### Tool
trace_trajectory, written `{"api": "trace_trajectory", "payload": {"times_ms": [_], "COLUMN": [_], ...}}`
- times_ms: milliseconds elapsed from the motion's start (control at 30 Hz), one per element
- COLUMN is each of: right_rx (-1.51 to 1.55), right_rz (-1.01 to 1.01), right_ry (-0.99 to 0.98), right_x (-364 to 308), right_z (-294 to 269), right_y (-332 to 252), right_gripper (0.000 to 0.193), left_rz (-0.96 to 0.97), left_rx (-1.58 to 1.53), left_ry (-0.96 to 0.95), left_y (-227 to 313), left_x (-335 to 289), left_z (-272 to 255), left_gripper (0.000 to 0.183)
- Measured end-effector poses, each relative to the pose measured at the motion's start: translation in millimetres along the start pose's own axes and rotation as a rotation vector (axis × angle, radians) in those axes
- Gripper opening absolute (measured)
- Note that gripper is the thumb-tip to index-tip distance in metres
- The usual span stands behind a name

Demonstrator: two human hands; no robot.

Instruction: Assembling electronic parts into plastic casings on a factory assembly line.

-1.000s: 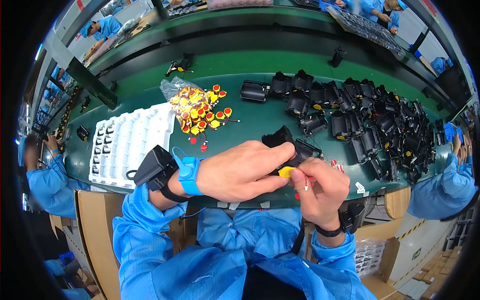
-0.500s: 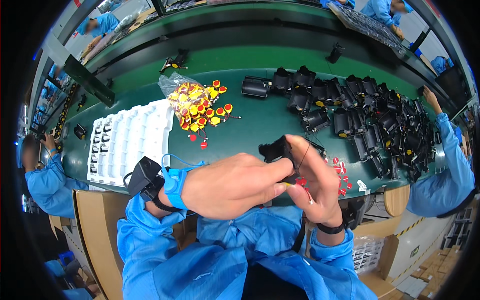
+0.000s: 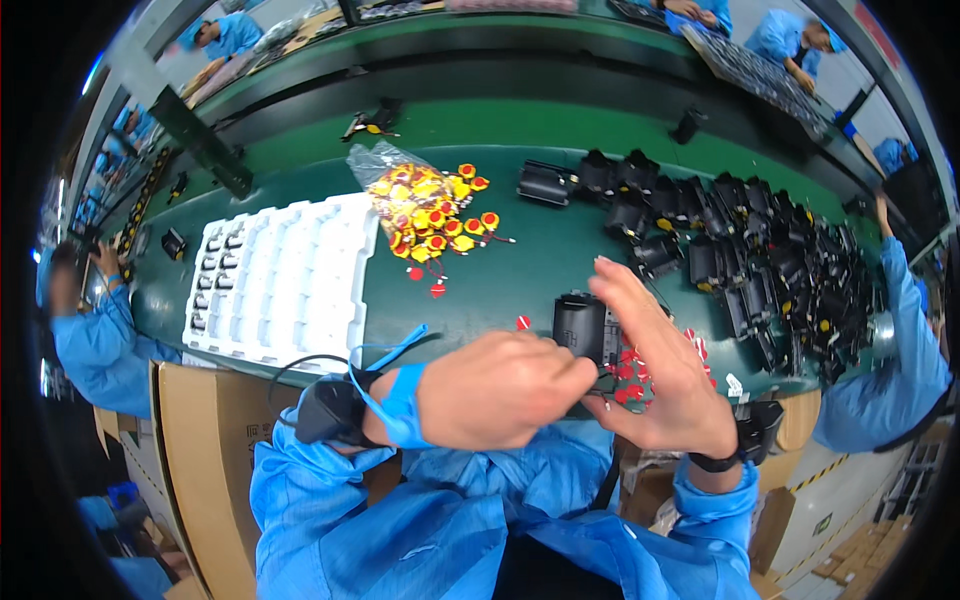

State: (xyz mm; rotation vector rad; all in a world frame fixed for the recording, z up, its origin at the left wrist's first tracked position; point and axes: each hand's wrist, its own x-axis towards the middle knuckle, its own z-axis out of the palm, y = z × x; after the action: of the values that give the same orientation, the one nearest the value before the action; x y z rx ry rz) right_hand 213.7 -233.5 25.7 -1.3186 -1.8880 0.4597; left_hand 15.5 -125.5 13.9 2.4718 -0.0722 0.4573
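Observation:
A black plastic housing (image 3: 580,326) with a curved face stands between my hands. My left hand (image 3: 490,392) is closed in a pinch at its lower edge, and what the fingertips grip is hidden. My right hand (image 3: 665,375) is open beside the housing, fingers stretched upward and thumb apart, close to the left fingertips. A thin dark wire (image 3: 606,384) shows between the two hands. Round red stickers (image 3: 632,372) lie on the green table around my right hand, and one lone red piece (image 3: 523,322) lies left of the housing.
Left of centre, a white compartment tray (image 3: 318,262) holds several small black parts. A clear bag (image 3: 385,160) spills yellow-and-red wired discs (image 3: 436,220). Black housings (image 3: 740,245) are heaped at the right. A cardboard box (image 3: 205,440) stands at the near left; co-workers sit at both sides.
My hands have come lower and turned, so the black housing now shows its curved face. My right fingers have straightened and spread away from it. The view has shifted slightly left.

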Motion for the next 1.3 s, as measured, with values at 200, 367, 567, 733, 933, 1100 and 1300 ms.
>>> {"api": "trace_trajectory", "payload": {"times_ms": [200, 367, 567, 733, 933, 1100, 1300], "right_rx": [-0.24, -0.335, -0.646, -0.656, -0.602, -0.483, -0.188], "right_rz": [-0.187, -0.119, 0.267, 0.383, -0.14, -0.338, -0.385], "right_ry": [-0.283, -0.183, -0.082, -0.144, -0.065, -0.156, -0.328], "right_x": [73.9, 184.1, 253.2, 242.9, 190.0, 99.0, 20.7], "right_z": [14.2, 21.8, -24.4, -12.1, -21.2, -10.8, 21.9], "right_y": [-7.6, 42.2, 258.7, 239.7, 106.4, -7.5, -26.5], "right_gripper": [0.076, 0.056, 0.075, 0.084, 0.07, 0.046, 0.038], "left_rz": [-0.184, -0.382, -1.08, -1.24, -1.033, -0.921, -0.224], "left_rx": [0.329, 0.723, 0.95, 0.969, 1.119, 1.302, 1.217], "left_ry": [0.073, 0.235, 0.205, -0.015, -0.332, -0.141, 0.18], "left_y": [9.7, 5.7, -41.0, -96.2, -135.4, -124.4, -78.9], "left_x": [-29.1, -79.5, -223.6, -330.7, -348.4, -383.9, -252.2], "left_z": [-15.3, -53.7, -167.0, -208.5, -189.1, -186.8, -148.2], "left_gripper": [0.039, 0.071, 0.021, 0.029, 0.029, 0.011, 0.033]}}
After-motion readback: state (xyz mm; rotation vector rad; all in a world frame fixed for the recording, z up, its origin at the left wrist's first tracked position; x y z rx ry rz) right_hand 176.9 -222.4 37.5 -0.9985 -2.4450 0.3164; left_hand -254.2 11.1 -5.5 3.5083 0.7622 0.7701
